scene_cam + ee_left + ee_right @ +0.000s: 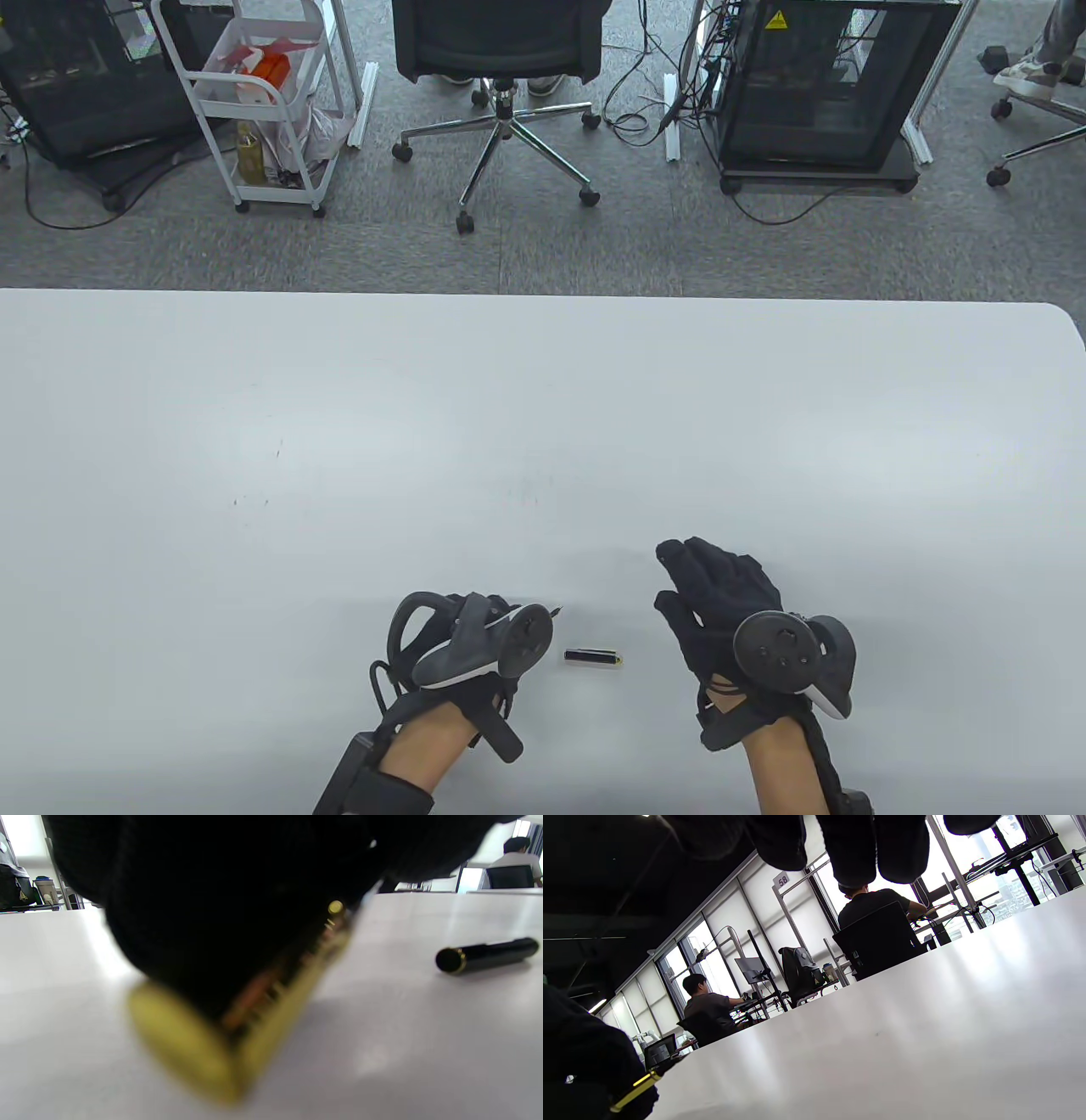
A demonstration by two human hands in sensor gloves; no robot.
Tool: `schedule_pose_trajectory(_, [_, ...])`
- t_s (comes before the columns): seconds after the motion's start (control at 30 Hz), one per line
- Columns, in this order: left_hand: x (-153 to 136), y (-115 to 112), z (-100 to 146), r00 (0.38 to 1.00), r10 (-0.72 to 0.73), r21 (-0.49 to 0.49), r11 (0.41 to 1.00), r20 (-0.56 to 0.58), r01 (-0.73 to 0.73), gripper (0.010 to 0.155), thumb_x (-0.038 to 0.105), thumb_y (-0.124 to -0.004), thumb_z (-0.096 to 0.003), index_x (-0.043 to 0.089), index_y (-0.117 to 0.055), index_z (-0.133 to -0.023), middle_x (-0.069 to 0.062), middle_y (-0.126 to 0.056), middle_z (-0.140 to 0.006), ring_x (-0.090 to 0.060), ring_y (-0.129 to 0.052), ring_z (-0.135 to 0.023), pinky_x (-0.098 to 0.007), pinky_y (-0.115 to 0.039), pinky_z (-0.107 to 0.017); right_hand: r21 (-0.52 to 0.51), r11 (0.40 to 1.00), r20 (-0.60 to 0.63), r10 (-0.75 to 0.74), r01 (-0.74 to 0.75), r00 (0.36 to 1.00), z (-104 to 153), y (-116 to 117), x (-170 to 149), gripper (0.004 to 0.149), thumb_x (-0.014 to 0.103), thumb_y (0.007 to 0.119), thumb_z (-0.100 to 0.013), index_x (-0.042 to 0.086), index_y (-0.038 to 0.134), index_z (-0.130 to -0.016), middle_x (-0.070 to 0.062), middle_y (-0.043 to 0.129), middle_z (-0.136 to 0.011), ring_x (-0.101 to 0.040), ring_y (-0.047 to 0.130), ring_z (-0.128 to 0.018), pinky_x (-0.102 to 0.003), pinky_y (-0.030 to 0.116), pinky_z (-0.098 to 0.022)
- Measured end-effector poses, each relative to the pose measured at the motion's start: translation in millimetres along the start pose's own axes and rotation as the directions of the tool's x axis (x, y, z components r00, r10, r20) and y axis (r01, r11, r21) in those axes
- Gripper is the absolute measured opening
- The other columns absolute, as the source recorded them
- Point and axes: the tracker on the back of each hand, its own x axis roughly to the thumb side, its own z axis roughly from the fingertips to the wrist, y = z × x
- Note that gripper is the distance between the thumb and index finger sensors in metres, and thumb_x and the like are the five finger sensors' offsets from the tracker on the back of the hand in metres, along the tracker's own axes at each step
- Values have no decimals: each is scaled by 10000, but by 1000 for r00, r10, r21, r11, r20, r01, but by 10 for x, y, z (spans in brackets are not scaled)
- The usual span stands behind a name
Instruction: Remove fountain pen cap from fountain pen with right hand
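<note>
The black fountain pen cap (594, 655) with a gold end lies on the white table (543, 424) between my hands; it also shows in the left wrist view (488, 955). My left hand (484, 628) grips the pen body, whose nib tip (556, 609) pokes out to the right. In the left wrist view the pen's gold barrel (237, 1027) sits blurred under my left hand (233, 899). My right hand (679, 577) is open and empty, to the right of the cap and apart from it. Its fingers (857, 849) hang spread above the table.
The table's far edge (543, 293) faces an office chair (501, 51), a white cart (254, 93) and a black cabinet (814, 85) on the floor. In the right wrist view the pen's gold band (634, 1086) shows at lower left.
</note>
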Motion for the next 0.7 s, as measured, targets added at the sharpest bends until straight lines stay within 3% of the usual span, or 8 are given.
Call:
schedule_pose_trajectory(0.17, [154, -128, -158, 992, -128, -85, 988, 18, 129, 441, 510, -780, -309, 215, -895, -616, -62, -1021, -459, -225, -1077, -273, -557, -822, -478, 23, 999, -1, -26, 26, 1000, 6, 5, 8, 577, 503, 681, -530, 230, 640, -1037, -216, 696, -1046, -464, 738, -921, -680, 509, -699])
schedule_pose_trajectory(0.43, [194, -156, -154, 988, -146, -23, 989, 58, 148, 450, 526, -783, -305, 178, -892, -569, -72, -1014, -407, -235, -1057, -225, -559, -821, -471, 44, 998, 15, -37, 36, 999, -15, 42, 59, 576, 503, 682, -531, 209, 658, -1025, -221, 700, -1040, -466, 737, -920, -683, 505, -699])
schedule_pose_trajectory(0.7, [205, -148, -149, 985, -160, -32, 986, 60, 162, 450, 536, -775, -317, 176, -881, -566, -67, -1011, -413, -237, -1056, -238, -558, -816, -484, 66, 997, 4, -39, 38, 999, -5, 52, 43, 579, 502, 683, -530, 202, 656, -1026, -224, 694, -1042, -469, 732, -922, -685, 498, -699])
